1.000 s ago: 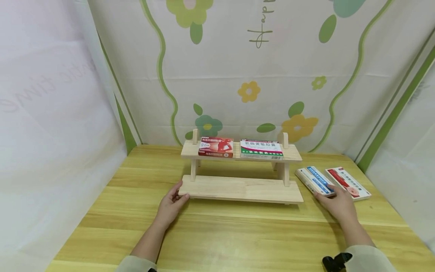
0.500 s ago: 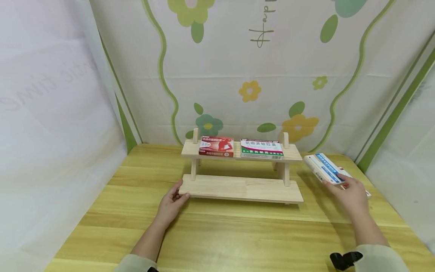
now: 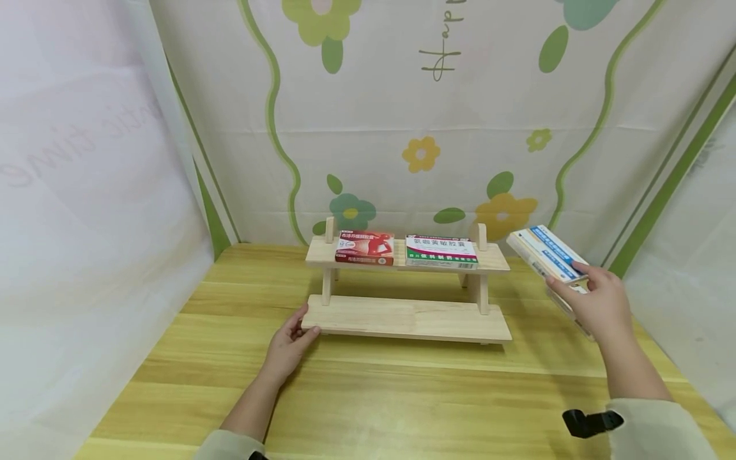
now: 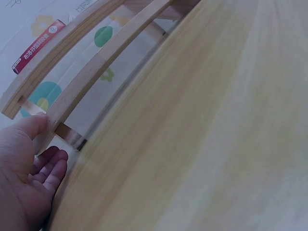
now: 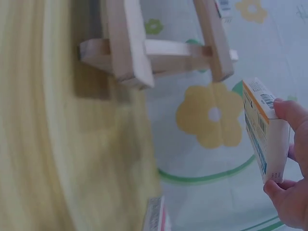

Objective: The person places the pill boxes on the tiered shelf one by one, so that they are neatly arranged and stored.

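Note:
A two-tier wooden display rack (image 3: 408,317) stands on the table. My left hand (image 3: 287,348) grips the left end of its lower board, thumb at the front edge; the left wrist view shows the fingers (image 4: 52,168) curled below. Over the table to the rack's right, my right hand (image 3: 604,303) holds a blue-and-white medicine box (image 3: 546,252), tilted, pinched between thumb and fingers at its near end. Below that hand lies a second, red-and-white medicine box (image 3: 568,309), mostly hidden. On the upper board are a red medicine box (image 3: 365,247) and a white-and-green medicine box (image 3: 441,251).
A wood-grain table (image 3: 379,396) extends in front of the rack. Behind it hangs a white cloth (image 3: 368,115) printed with flowers, and cloth walls rise on both sides. Two short posts (image 3: 482,236) stick up above the rack's upper board.
My right hand has lifted the blue-and-white medicine box off the table and moved it up and away from me. My left hand stays on the rack.

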A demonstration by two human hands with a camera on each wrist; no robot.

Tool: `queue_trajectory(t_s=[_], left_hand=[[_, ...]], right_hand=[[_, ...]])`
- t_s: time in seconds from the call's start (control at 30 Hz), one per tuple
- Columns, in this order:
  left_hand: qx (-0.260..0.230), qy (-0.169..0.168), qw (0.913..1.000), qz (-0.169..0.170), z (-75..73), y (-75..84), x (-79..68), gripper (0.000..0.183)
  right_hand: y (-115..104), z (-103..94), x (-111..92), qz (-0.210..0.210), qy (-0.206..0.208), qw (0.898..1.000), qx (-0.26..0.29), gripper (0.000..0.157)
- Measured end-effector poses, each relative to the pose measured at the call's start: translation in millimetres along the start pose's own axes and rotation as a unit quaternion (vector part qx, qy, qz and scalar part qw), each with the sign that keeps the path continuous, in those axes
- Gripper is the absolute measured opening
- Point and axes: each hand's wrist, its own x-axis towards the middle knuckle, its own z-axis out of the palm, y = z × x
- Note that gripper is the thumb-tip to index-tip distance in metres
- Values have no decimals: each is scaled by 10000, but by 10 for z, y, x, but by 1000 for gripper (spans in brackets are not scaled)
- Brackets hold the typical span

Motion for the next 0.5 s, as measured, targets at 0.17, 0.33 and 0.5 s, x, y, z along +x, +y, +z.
queue_trajectory(t_s=[0.17,0.33,0.5], left_hand=[[-29,15,10000,25,0,-5,4,64],[8,2,10000,27,0,-11,7,64],[31,16,10000,8,-4,-16,3,65]], right_hand=[[-258,-53,-22,-185,-124,9997,85,88],[-505,-26,-61,-331,-229,9989,249,89],[-745,17,-100,-611,-333,9968,388,88]])
